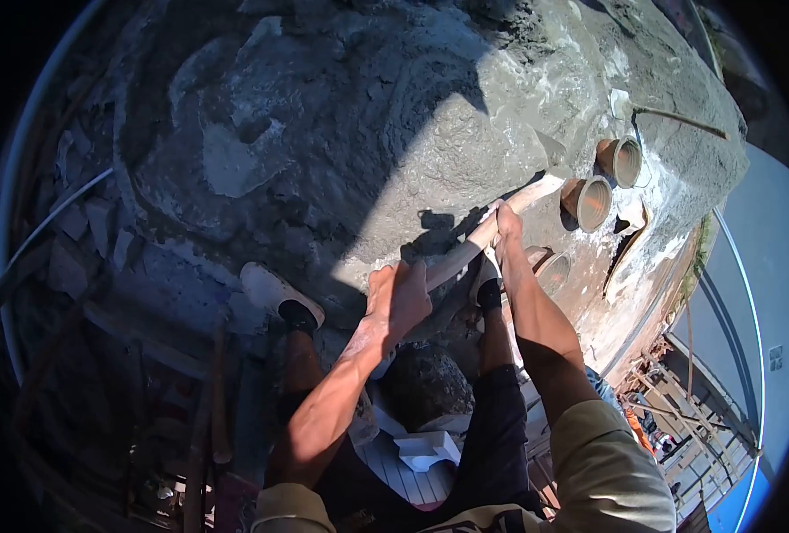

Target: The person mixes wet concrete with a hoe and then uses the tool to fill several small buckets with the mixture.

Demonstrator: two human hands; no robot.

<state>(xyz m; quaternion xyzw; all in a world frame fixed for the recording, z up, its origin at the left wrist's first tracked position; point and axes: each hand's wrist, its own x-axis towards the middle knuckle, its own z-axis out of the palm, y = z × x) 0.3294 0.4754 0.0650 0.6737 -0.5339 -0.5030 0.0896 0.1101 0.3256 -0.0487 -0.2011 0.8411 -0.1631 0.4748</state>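
Both my hands are wrapped around the thick pale wooden handle of a hoe. My left hand grips it nearer my body, while my right hand holds it farther up. At its far end, the grey metal head sits against the wet grey mortar, its edge partly hidden. The mortar spreads broadly in front of my feet, half in shadow. Right of the handle stand two mortar-smeared buckets, with a third bucket beside my right forearm.
A second hoe lies on the mortar at the upper right. My light-coloured shoes stand at the mortar's near edge. Broken bricks lie at the left. A dark rounded object is between my legs. Timber pieces are at lower right.
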